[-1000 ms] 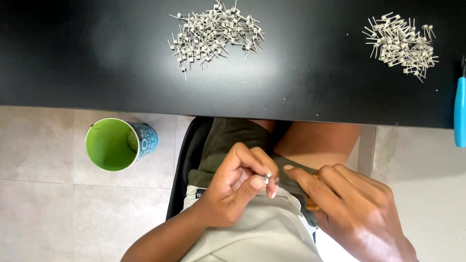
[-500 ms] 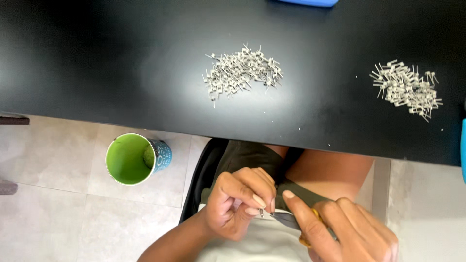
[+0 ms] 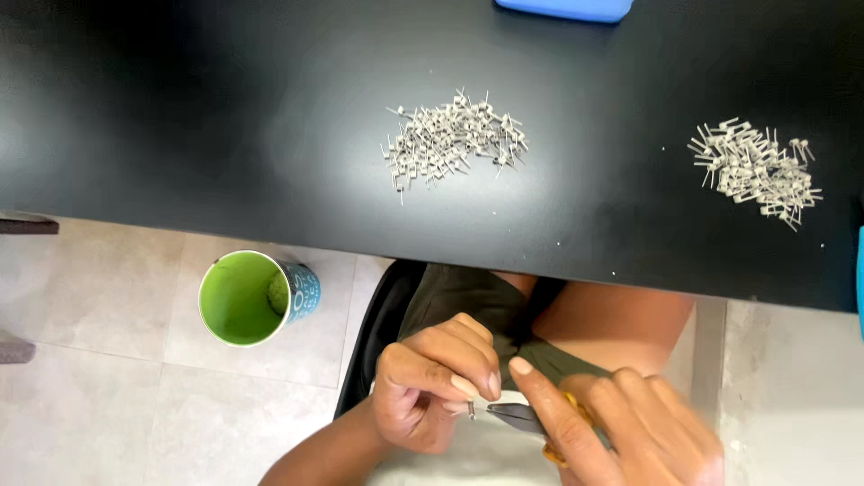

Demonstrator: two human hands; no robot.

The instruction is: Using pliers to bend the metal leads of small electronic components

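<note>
Since a moment ago both hands have dropped lower over the lap, the left hand (image 3: 430, 387) pinching a small metal pin (image 3: 471, 409), the right hand (image 3: 630, 432) closed around pliers (image 3: 522, 418) touching it, near the desk (image 3: 225, 135) edge.

Right hand (image 3: 630, 427) blurred, cut by the bottom edge — pliers (image 3: 526, 420) mostly hidden (only the tips showing).
</note>
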